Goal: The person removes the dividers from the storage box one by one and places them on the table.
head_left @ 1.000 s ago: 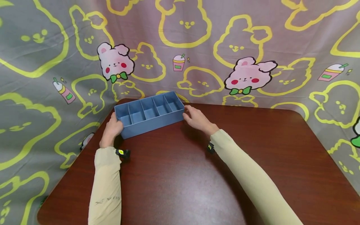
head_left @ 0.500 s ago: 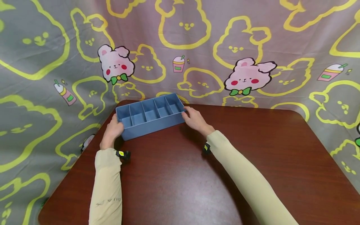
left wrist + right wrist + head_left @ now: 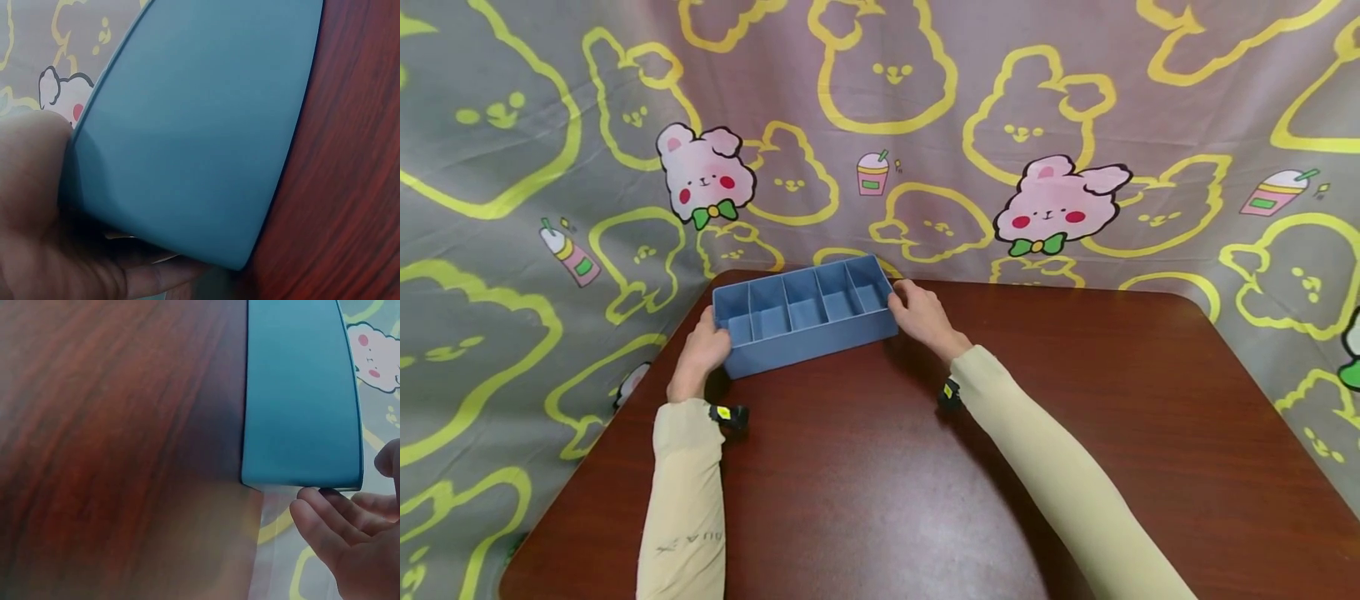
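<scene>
A long blue divided box [image 3: 812, 343] with a row of several open compartments sits slanted near the back left of the table. My left hand [image 3: 700, 346] grips its left end. In the left wrist view, the thumb side of the left hand [image 3: 31, 181] lies at the rim while the fingers [image 3: 159, 275] run along the end wall. At the box's other end is my right hand [image 3: 922, 317]. The right wrist view has its fingertips [image 3: 306, 499] against the end wall, with the thumb [image 3: 384, 459] apart from the box [image 3: 300, 394].
The dark red-brown wooden table [image 3: 880, 467] has rounded corners. A grey cloth curtain [image 3: 925, 50] printed with yellow outlines and pink bunny heads hangs right behind its back edge and along the left side.
The box has shifted slightly to the right and nearer to me, with the left hand moving along. The right forearm has swung a little to the left, its hand staying at the box's end.
</scene>
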The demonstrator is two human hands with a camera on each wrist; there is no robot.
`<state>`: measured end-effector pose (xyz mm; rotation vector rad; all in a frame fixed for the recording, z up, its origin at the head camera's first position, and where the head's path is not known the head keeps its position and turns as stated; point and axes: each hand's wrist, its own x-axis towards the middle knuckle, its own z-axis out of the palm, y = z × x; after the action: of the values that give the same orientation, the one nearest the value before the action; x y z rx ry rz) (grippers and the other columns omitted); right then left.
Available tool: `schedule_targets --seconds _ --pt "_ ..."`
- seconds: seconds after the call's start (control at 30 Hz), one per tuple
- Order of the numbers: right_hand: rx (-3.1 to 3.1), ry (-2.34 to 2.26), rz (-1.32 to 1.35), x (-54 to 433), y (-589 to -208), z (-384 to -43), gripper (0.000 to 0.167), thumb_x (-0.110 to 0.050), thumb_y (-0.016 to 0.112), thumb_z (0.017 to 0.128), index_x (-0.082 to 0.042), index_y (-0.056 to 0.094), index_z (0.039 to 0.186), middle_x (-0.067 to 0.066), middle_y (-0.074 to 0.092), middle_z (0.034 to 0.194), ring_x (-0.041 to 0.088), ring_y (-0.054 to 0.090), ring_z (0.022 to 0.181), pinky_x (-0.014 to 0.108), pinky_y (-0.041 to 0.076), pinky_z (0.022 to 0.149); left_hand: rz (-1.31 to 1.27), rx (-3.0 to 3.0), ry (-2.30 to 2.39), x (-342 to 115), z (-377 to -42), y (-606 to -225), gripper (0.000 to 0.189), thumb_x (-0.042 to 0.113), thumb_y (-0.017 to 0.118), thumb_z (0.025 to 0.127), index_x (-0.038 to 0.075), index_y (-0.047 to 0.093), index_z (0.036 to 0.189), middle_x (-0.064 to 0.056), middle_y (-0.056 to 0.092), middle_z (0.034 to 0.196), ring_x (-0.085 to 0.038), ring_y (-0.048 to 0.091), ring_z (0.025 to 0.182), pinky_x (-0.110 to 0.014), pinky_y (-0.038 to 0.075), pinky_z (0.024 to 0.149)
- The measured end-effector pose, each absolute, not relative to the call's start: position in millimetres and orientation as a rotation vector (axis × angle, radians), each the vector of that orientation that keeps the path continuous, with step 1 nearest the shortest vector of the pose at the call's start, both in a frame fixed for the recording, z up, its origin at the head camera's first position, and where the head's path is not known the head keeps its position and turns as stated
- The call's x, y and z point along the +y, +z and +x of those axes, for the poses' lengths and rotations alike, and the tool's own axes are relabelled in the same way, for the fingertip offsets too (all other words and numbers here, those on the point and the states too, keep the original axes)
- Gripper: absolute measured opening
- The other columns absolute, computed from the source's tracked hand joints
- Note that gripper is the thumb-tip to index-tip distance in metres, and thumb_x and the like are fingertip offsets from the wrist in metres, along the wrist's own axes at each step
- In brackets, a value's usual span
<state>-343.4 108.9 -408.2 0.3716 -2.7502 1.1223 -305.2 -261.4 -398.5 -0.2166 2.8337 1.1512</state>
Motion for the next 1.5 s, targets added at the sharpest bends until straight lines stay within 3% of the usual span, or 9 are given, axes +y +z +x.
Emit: schedule_targets --seconds 0.13,0.33,0.53,0.63,1.1,1.37,1.5 --pt "-2.776 1.073 0.352 109 -405 -345 0.046 -0.034 0.048 0.1 -0.006 0.053 0.137 0.01 0.068 0.11 0.025 0.063 0.089 0.043 0.051 0.084 -0.198 2.842 1.146 -261 -305 -398 0.066 0.015 0.025 0.098 0.004 -0.001 0.157 -0.027 0.014 0.161 -0.047 0.016 0.147 -0.06 0.018 0.118" --pt "-2.795 1.053 0.377 115 -401 -347 0.046 -0.033 0.051 0.098 -0.006 0.058 0.135 0.012 0.066 0.122 0.026 0.064 0.095 0.043 0.052 0.09 -0.178 2.845 1.148 -258 -306 -395 0.066 0.016 0.027 0.098 0.003 -0.001 0.157 -0.027 0.013 0.161 -0.047 0.016 0.148 -0.059 0.017 0.118" --pt "-2.766 1.062 0.355 117 -400 -348 0.034 -0.029 0.054 0.096 -0.007 0.067 0.117 0.009 0.07 0.102 0.025 0.062 0.083 0.039 0.052 0.078 -0.164 2.848 1.14 -257 -306 -397 0.066 0.016 0.029 0.098 0.001 0.002 0.157 -0.028 0.016 0.16 -0.047 0.018 0.147 -0.06 0.018 0.118" --pt "-2.763 1.047 0.327 117 -402 -348 0.03 -0.028 0.055 0.095 -0.007 0.067 0.113 0.009 0.069 0.101 0.024 0.062 0.082 0.038 0.052 0.077 -0.164 2.847 1.124 -256 -306 -400 0.066 0.016 0.029 0.098 0.001 0.002 0.157 -0.028 0.016 0.16 -0.047 0.018 0.147 -0.06 0.019 0.118" --pt "-2.78 1.046 0.278 122 -405 -347 0.039 -0.021 0.057 0.094 -0.004 0.058 0.13 0.014 0.066 0.117 0.029 0.063 0.098 0.043 0.052 0.088 -0.136 2.842 1.16 -246 -307 -400 0.066 0.014 0.03 0.097 0.003 0.005 0.157 -0.026 0.018 0.16 -0.046 0.02 0.147 -0.06 0.019 0.117" --pt "-2.814 1.055 0.29 132 -405 -348 0.044 -0.018 0.06 0.094 -0.005 0.056 0.135 0.018 0.066 0.118 0.031 0.063 0.103 0.045 0.052 0.088 -0.088 2.823 1.161 -243 -310 -402 0.066 0.015 0.03 0.099 0.003 0.002 0.157 -0.024 0.013 0.162 -0.044 0.016 0.149 -0.059 0.016 0.119" --pt "-2.825 1.059 0.304 139 -405 -350 0.046 -0.019 0.059 0.094 -0.006 0.053 0.138 0.018 0.066 0.118 0.031 0.063 0.102 0.044 0.052 0.085 -0.031 2.836 1.163 -240 -311 -403 0.065 0.014 0.03 0.098 0.004 0.006 0.158 -0.024 0.018 0.161 -0.044 0.019 0.148 -0.059 0.019 0.118"
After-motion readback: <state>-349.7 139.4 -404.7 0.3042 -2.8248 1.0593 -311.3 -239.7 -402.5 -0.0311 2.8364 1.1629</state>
